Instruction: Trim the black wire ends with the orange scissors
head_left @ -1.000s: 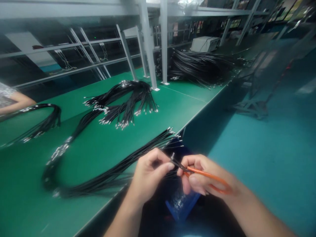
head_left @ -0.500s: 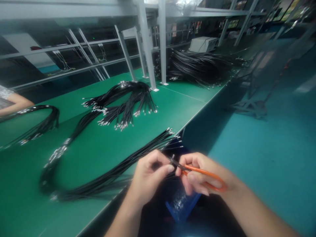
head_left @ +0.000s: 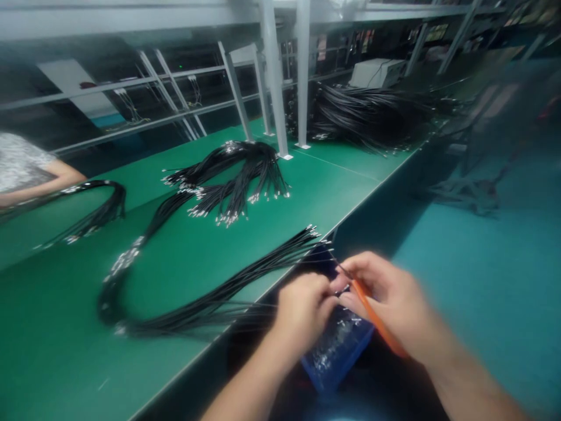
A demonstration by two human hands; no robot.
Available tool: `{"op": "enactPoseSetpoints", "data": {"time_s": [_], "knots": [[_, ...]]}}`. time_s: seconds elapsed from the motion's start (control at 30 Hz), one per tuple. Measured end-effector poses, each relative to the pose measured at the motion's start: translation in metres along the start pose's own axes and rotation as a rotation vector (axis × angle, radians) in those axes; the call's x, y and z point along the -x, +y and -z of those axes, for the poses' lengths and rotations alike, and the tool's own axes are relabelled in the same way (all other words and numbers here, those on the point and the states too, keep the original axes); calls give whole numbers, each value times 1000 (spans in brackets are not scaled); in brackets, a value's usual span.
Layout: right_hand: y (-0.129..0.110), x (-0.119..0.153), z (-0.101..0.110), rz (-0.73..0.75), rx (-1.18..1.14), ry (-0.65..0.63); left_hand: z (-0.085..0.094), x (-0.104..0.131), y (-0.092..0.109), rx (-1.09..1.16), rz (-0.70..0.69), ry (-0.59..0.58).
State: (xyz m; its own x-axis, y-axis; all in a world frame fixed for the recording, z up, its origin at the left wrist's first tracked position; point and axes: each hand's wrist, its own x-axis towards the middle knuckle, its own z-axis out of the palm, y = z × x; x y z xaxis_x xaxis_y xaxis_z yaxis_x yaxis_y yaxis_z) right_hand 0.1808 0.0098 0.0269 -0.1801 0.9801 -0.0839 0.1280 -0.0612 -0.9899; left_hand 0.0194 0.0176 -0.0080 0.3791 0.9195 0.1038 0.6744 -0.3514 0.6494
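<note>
My right hand (head_left: 390, 298) is closed around orange-handled scissors (head_left: 372, 318), whose dark blades point up and to the left. Its thumb and fingertips meet those of my left hand (head_left: 304, 310). Black cables (head_left: 258, 313) run from the table edge into my closed left hand, which hides their ends. Beside them, a long curved bundle of black cables (head_left: 223, 289) lies on the table, its silver-tipped ends sticking out past the edge near the blades. Under both hands is a blue bin (head_left: 328, 380) containing many small shiny pieces.
The green table (head_left: 175, 368) carries a draped cable bundle (head_left: 236, 193) and a large cable pile (head_left: 368, 114) farther back. White shelf posts (head_left: 276, 88) rise from it. At left, another person's arm (head_left: 65, 174) is by a further cable bundle (head_left: 116, 199).
My left hand has turned back-up and moved against my right fingertips. The scissors have swung away from the left fingers, handles now lower. The view has shifted slightly left.
</note>
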Motion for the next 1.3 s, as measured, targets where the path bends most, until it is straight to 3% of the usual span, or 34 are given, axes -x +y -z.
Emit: {"op": "enactPoseSetpoints", "data": {"time_s": [0.1,0.17,0.2,0.27,0.33,0.53,0.63,0.7,0.8,0.9,0.97,1.07,1.2,1.3], "knots": [[12,-12,-14,2,458,118,-8,7,-1,-122,-64,-147],[28,-21,-24,-74,717,76,3,11,-8,-173,-45,-132],[36,-24,-27,-101,825,27,11,11,-14,-245,13,-58],[52,-27,-33,-123,886,-32,28,10,-30,-409,188,145],[64,-26,-35,-140,908,-71,42,5,-46,-460,252,213],[79,-21,-33,-150,904,-88,61,-2,-80,-400,257,202],[81,-19,-34,-133,868,-74,69,-6,-80,-333,271,236],[81,-19,-36,-117,833,-45,71,-13,-68,-304,260,255],[78,-20,-34,-92,755,61,64,-23,-32,-256,151,192],[76,-20,-24,-91,628,208,50,-25,9,-159,-86,39],[73,-18,-14,-90,508,302,40,-22,27,-93,-170,-16],[63,-9,-5,-72,275,401,28,-16,31,102,-109,30],[38,2,-9,-19,-508,391,18,-11,19,440,76,68],[21,5,-19,-9,-744,407,14,-8,14,577,143,63]]}}
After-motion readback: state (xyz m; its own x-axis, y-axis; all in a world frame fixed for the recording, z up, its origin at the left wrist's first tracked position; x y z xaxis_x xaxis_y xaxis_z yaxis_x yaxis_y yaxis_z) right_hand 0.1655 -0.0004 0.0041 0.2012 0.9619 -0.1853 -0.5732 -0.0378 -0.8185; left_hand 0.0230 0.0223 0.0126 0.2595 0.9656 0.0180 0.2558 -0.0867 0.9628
